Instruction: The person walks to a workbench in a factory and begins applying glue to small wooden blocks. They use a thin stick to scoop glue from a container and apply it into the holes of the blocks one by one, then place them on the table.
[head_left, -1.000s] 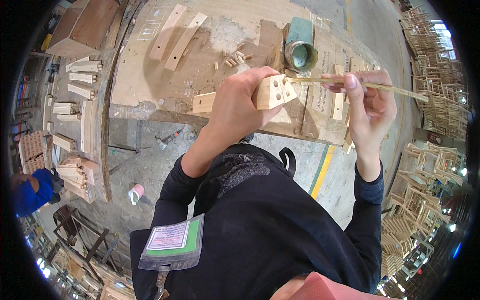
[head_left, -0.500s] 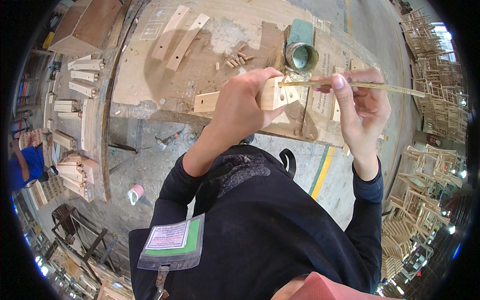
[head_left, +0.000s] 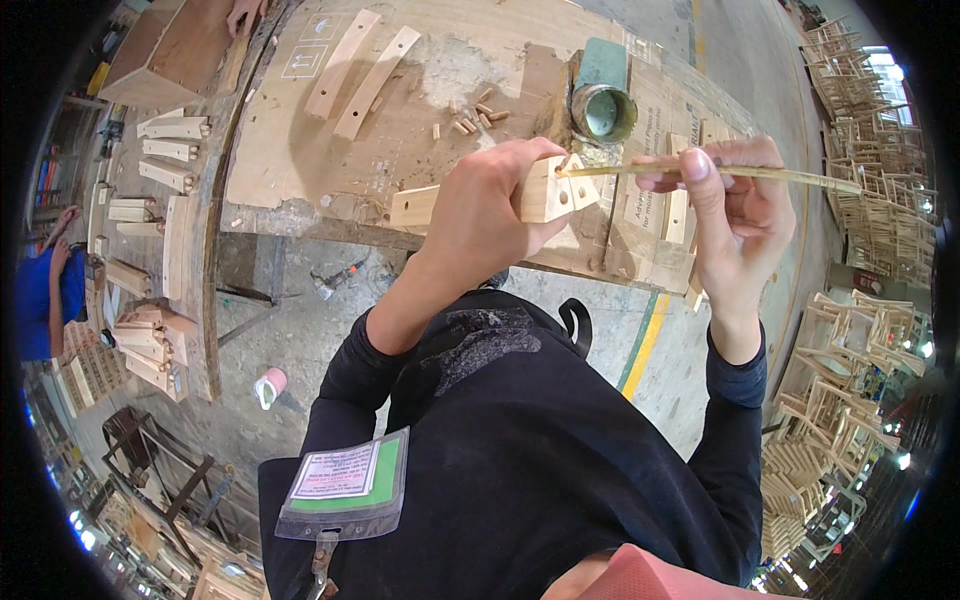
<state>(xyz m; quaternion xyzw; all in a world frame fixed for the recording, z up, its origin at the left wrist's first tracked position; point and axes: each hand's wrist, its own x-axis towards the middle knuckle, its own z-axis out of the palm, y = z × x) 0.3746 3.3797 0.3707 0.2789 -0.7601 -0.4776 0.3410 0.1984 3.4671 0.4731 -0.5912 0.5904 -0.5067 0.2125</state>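
My left hand (head_left: pixel 487 205) is closed around pale wooden pieces with drilled holes, above the near edge of the workbench. The end of one wooden piece (head_left: pixel 545 192) faces right and shows round holes. Between the thumb and fingers of my right hand (head_left: pixel 738 205) is a thin wooden stick (head_left: pixel 800 177), held roughly level. Its left tip touches a hole in the end of the held wood. How deep the tip sits I cannot tell. Just beyond stands a green container (head_left: pixel 603 110), tipped with its round mouth toward me.
Short wooden dowels (head_left: pixel 466 126) lie on the cardboard-covered workbench (head_left: pixel 270 150). Two curved slats (head_left: pixel 375 82) rest at its far left. More wooden pieces (head_left: pixel 165 178) are stacked on the left-hand table. A co-worker in blue (head_left: pixel 40 310) is beyond it. Chair frames (head_left: pixel 850 350) stand at the right.
My right hand has shifted slightly right with the stick, whose tip stays by the hole. My left hand is nearly still. A co-worker's hand has appeared by the box at upper left.
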